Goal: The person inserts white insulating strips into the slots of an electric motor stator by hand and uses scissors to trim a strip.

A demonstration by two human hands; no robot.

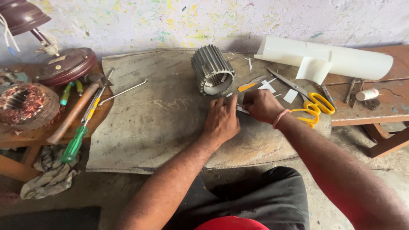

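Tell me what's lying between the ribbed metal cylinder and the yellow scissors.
In the head view, small white paper offcuts lie between the ribbed metal cylinder and the yellow scissors.

Counted beyond the pinch: one ribbed metal stator housing point(212, 70). Right of it: one yellow-handled scissors point(307, 99), one white sheet roll point(328, 57). Far left: one green-handled screwdriver point(81, 132), one wooden-handled hammer point(76, 108).

My motor repair workshop. Copper-wound stator point(23, 102) at left of frame, finned motor housing point(212, 75) top centre, hammer point(76, 108) and screwdriver point(81, 132) on worn bench point(25, 138). Paint-flecked wall point(204, 21) across top; insulation paper roll point(328, 57) upper right.
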